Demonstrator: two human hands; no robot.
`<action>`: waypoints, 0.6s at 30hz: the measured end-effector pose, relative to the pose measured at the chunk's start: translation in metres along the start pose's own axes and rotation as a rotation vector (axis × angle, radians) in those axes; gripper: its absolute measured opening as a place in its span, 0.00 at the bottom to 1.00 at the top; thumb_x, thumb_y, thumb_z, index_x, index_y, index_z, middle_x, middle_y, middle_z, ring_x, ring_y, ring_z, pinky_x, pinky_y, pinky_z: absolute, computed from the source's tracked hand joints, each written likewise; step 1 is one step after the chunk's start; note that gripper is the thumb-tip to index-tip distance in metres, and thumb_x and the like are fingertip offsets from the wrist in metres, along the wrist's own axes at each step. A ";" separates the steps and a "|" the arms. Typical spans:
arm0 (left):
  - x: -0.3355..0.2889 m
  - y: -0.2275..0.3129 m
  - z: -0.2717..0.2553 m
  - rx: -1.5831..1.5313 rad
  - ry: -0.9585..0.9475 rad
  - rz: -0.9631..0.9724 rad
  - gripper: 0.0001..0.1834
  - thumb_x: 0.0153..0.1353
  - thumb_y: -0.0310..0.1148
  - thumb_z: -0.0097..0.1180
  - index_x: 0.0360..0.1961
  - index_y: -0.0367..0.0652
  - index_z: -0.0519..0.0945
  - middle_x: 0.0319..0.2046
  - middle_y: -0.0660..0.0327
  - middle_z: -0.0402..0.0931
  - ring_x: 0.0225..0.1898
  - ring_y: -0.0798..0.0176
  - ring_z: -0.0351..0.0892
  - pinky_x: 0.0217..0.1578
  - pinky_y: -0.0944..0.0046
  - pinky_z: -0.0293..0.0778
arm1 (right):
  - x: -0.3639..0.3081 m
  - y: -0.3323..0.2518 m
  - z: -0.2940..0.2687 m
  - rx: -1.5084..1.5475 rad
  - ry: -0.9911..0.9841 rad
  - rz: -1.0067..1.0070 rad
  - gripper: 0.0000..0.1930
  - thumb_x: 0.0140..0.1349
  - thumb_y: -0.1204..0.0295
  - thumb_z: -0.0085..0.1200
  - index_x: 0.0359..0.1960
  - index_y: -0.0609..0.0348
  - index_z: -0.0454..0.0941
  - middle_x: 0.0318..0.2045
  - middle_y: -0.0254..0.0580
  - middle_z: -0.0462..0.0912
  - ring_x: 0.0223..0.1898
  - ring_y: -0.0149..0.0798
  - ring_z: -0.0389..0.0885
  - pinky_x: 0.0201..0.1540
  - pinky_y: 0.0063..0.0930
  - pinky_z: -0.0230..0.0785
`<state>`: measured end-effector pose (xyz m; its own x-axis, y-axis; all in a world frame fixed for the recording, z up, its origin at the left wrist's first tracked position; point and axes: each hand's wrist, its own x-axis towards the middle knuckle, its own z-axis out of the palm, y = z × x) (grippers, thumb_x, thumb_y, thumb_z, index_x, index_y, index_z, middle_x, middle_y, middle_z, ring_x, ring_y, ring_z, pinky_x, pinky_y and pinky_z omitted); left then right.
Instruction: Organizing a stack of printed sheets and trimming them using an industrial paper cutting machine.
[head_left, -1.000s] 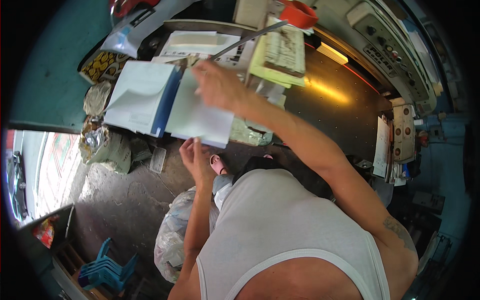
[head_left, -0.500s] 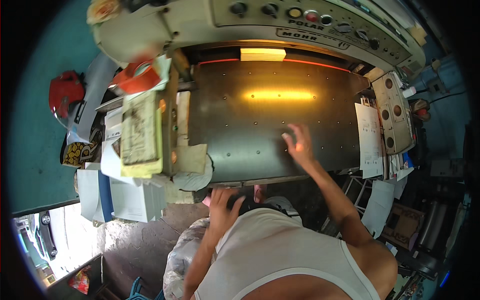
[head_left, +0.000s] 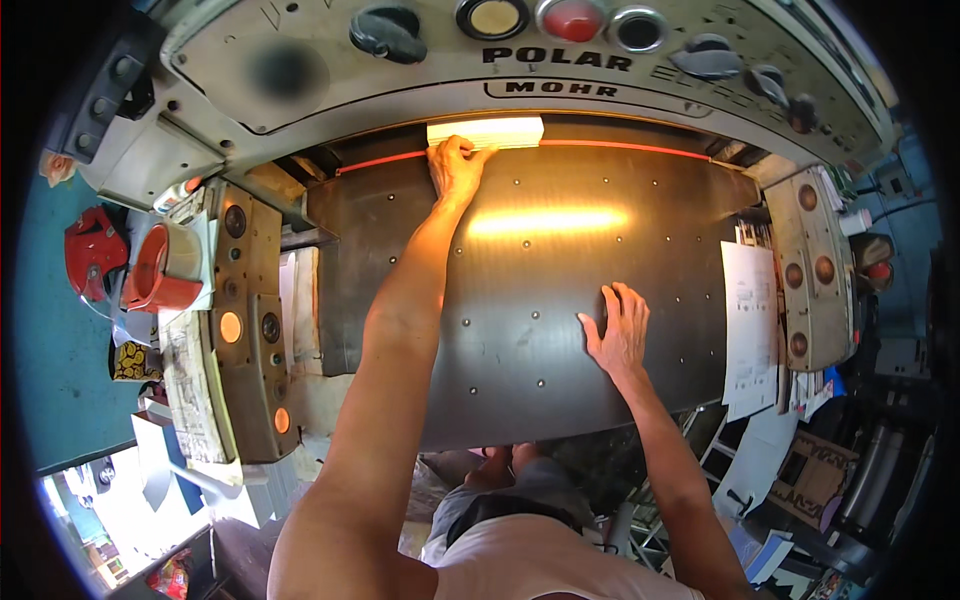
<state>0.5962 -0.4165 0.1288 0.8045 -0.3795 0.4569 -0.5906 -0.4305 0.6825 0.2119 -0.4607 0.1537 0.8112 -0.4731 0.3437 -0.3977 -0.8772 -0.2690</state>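
Note:
My left hand (head_left: 456,170) reaches across the metal bed (head_left: 500,330) of a paper-cutting machine. Its fingers are curled and closed on the front left part of a pale stack of paper (head_left: 520,132), which sits in the dark slot at the back of the bed. Warm light falls on the stack. My fingers cover its lower left edge, and its rear is hidden under the machine. Over the right part of the bed, my right hand (head_left: 622,328) holds nothing, with thumb and fingers apart; whether it touches the surface I cannot tell.
Along the back runs a thin red line (head_left: 620,148) below the control panel (head_left: 540,75). A button panel (head_left: 235,320) and an orange-red bucket-like container (head_left: 165,275) flank the left. Printed sheets (head_left: 750,330) and another panel (head_left: 810,270) stand right.
My left hand has gone from beside my waist, at the bed's front, to the paper stack and closed on it. I have leaned nearer the machine; the right hand stays over the bed.

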 end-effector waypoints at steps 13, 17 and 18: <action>0.003 0.007 0.016 -0.006 0.232 -0.036 0.24 0.42 0.48 0.78 0.15 0.41 0.77 0.20 0.61 0.79 0.33 0.55 0.72 0.36 0.53 0.72 | 0.008 0.001 0.002 -0.070 -0.047 0.011 0.29 0.57 0.59 0.63 0.55 0.64 0.71 0.56 0.55 0.69 0.56 0.56 0.67 0.59 0.52 0.59; 0.006 0.003 0.015 0.008 0.215 -0.141 0.25 0.40 0.48 0.79 0.16 0.41 0.76 0.19 0.61 0.76 0.32 0.54 0.72 0.34 0.52 0.72 | 0.006 -0.003 0.002 -0.069 -0.076 0.018 0.28 0.58 0.59 0.62 0.55 0.65 0.71 0.56 0.56 0.68 0.56 0.56 0.66 0.59 0.53 0.58; 0.006 0.003 0.016 0.015 0.225 -0.137 0.25 0.39 0.47 0.79 0.15 0.41 0.76 0.18 0.61 0.75 0.32 0.54 0.72 0.34 0.52 0.71 | 0.006 -0.003 0.002 -0.075 -0.086 0.017 0.28 0.58 0.59 0.61 0.55 0.65 0.71 0.57 0.56 0.68 0.56 0.56 0.66 0.59 0.53 0.58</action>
<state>0.5979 -0.4329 0.1245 0.8697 -0.1259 0.4772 -0.4747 -0.4783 0.7388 0.2187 -0.4607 0.1551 0.8365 -0.4819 0.2607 -0.4400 -0.8744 -0.2046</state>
